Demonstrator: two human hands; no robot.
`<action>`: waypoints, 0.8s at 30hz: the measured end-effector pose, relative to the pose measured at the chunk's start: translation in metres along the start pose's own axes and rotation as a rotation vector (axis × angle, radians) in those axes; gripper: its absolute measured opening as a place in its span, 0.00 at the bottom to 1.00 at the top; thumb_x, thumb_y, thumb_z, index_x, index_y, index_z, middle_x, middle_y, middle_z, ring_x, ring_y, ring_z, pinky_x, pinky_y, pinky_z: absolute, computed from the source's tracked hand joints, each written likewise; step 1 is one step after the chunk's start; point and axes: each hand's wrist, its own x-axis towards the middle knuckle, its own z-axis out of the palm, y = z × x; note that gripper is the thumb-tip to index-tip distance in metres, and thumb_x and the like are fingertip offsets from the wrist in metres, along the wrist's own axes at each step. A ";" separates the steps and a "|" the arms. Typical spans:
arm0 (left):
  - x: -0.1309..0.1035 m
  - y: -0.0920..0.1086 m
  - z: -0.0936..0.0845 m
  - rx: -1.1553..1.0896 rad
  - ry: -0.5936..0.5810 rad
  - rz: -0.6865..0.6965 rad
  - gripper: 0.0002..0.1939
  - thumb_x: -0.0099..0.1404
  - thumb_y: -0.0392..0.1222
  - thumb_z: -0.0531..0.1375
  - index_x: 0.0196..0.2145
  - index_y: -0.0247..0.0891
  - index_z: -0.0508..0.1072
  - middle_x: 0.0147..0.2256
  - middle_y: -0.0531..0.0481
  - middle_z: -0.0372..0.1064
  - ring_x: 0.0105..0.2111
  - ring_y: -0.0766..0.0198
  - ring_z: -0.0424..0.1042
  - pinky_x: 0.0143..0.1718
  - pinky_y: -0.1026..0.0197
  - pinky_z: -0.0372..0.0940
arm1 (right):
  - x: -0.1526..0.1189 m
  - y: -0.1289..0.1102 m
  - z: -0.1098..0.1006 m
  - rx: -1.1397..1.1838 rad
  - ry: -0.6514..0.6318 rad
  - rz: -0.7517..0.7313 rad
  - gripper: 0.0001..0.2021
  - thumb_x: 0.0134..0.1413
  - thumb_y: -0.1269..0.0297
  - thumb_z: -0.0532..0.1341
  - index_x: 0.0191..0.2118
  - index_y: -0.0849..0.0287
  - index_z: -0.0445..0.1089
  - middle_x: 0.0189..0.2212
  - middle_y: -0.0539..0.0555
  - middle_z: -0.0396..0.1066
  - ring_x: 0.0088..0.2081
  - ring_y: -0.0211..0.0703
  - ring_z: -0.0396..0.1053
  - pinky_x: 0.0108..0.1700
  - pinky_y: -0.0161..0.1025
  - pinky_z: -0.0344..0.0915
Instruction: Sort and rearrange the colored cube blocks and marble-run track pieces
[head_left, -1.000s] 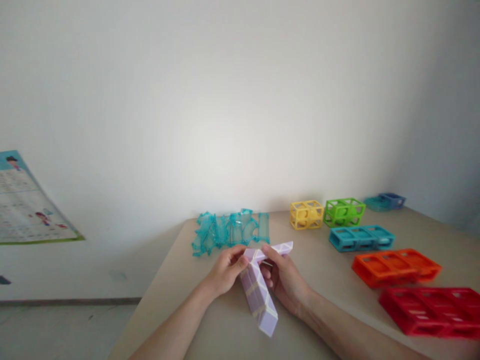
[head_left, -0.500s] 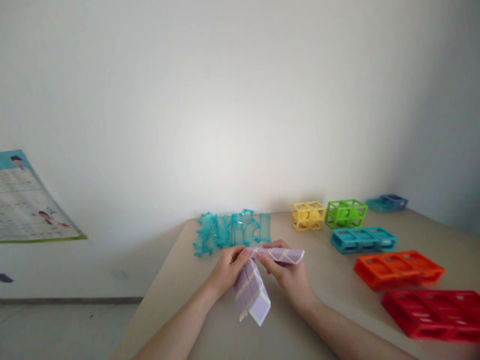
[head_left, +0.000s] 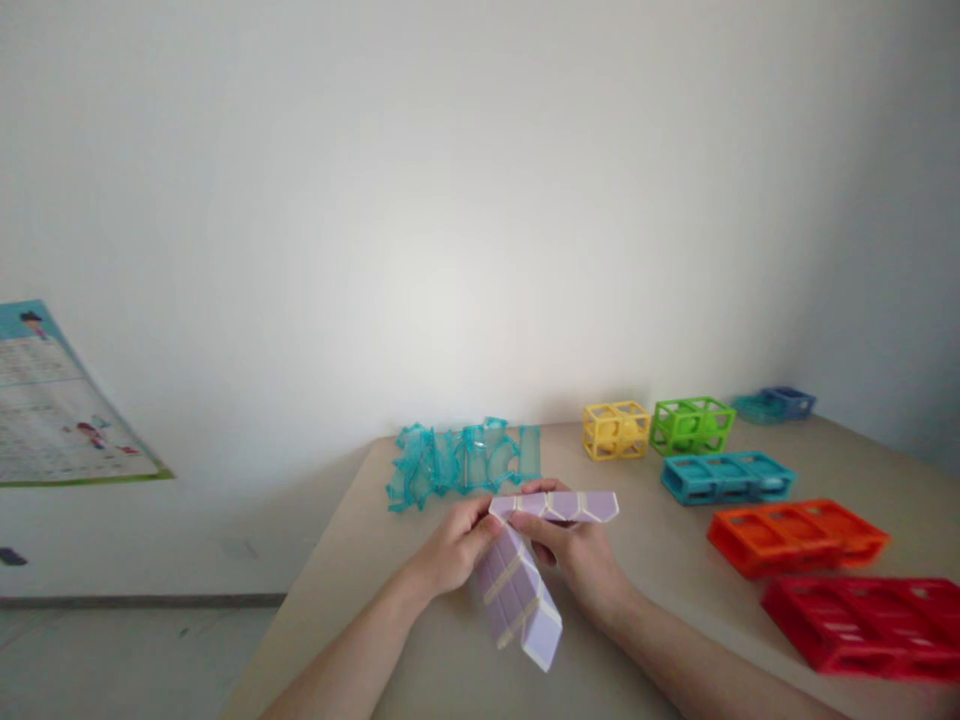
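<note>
Both hands hold a lilac snake puzzle (head_left: 514, 585) with pale edges, bent into two arms above the table. My left hand (head_left: 454, 545) is closed round the bend, its thumb pressed on top. My right hand (head_left: 581, 560) grips the arm that points right, with the thumb in front and fingers behind it. The other arm slants down toward me, its end free of both hands. Part of the bend is hidden by my fingers.
Translucent teal pieces (head_left: 465, 460) lie at the table's back left. Along the right stand yellow (head_left: 616, 432), green (head_left: 691, 427), teal (head_left: 726, 478), orange (head_left: 799, 535) and red (head_left: 862, 625) frame blocks. A blue piece (head_left: 787, 403) sits in the far corner. A poster (head_left: 67, 400) hangs on the wall.
The puzzle has turned a little in my hands. Its lower arm has swung right and down, and the right arm shows more of its side face.
</note>
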 end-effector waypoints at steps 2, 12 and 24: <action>-0.001 0.004 0.000 0.001 -0.006 0.009 0.29 0.62 0.61 0.54 0.42 0.30 0.74 0.30 0.47 0.68 0.29 0.64 0.61 0.30 0.65 0.55 | 0.000 0.000 0.000 0.009 -0.010 0.005 0.18 0.41 0.59 0.70 0.39 0.60 0.68 0.16 0.42 0.60 0.16 0.31 0.53 0.18 0.30 0.48; -0.005 0.006 0.011 -0.366 -0.216 -0.105 0.31 0.54 0.67 0.57 0.29 0.30 0.72 0.22 0.47 0.66 0.20 0.69 0.59 0.23 0.66 0.51 | 0.000 0.005 -0.001 0.205 -0.279 0.013 0.12 0.51 0.59 0.65 0.32 0.64 0.71 0.16 0.48 0.67 0.13 0.29 0.55 0.17 0.28 0.48; -0.005 -0.004 0.006 -0.493 -0.283 -0.178 0.25 0.51 0.60 0.65 0.29 0.31 0.72 0.25 0.45 0.68 0.23 0.66 0.64 0.26 0.64 0.54 | -0.003 0.005 0.002 0.273 -0.312 0.034 0.12 0.54 0.59 0.64 0.38 0.63 0.70 0.18 0.48 0.68 0.12 0.26 0.55 0.14 0.25 0.49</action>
